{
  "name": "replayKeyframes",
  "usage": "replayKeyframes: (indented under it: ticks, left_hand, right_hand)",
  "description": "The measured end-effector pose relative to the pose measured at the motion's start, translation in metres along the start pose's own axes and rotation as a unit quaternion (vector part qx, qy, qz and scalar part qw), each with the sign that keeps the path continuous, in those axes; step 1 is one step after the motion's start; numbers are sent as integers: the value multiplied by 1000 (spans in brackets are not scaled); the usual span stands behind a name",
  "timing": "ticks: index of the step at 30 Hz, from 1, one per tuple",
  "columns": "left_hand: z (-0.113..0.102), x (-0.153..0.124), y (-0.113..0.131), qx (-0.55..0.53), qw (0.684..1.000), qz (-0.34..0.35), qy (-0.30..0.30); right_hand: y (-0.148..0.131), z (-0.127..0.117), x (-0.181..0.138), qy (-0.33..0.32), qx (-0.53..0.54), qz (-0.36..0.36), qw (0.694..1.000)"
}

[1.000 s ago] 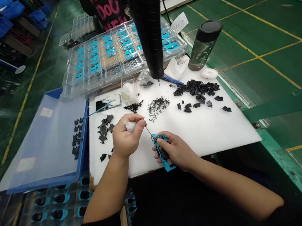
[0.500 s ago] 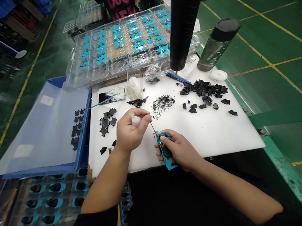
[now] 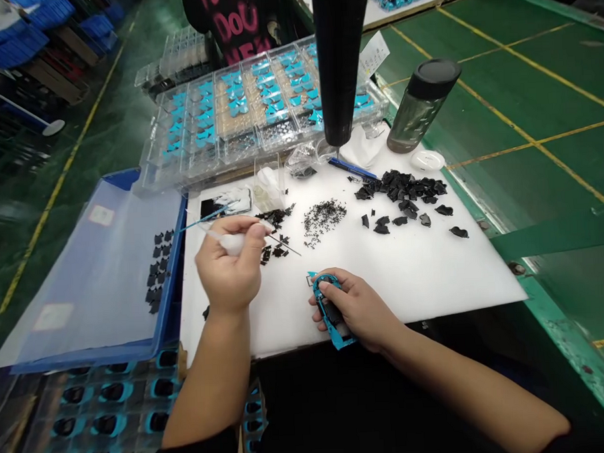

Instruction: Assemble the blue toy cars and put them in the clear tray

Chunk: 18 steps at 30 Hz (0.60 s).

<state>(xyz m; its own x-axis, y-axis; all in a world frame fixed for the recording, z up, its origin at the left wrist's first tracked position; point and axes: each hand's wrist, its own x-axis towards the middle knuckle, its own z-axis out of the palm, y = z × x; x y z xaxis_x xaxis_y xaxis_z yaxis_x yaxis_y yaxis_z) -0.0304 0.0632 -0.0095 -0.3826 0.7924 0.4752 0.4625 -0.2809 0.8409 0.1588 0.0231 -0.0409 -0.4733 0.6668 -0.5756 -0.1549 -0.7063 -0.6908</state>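
My left hand (image 3: 228,270) is closed around a small clear squeeze bottle (image 3: 232,243) with a long thin needle tip pointing right, held over black flat parts on the white foam pad (image 3: 414,275). My right hand (image 3: 358,307) grips a blue and black plastic piece (image 3: 330,305) at the pad's near edge. A little heap of tiny black screws (image 3: 322,217) lies just beyond both hands. A black electric screwdriver (image 3: 339,64) hangs from above over the back of the pad.
A pile of black parts (image 3: 403,185) lies at the pad's right rear. Clear trays with blue parts (image 3: 257,115) stand behind. A dark bottle (image 3: 419,108) stands at the right. A blue bin (image 3: 98,269) with a plastic sheet sits left. Another person stands beyond the trays.
My left hand has drawn the needle bottle away from the blue piece, moving left and back over the black parts. My right hand has kept the blue piece in place.
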Motion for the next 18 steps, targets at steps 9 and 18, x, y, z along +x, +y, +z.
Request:
replayKeyframes:
  ticks: [9, 18]
  left_hand:
    - [-1, 58, 19, 227, 959, 137, 99]
    - [10, 104, -18, 237, 971, 16, 8]
  right_hand:
    - [4, -3, 0, -19, 9, -19, 1000]
    - [5, -4, -1, -33, 44, -35, 998]
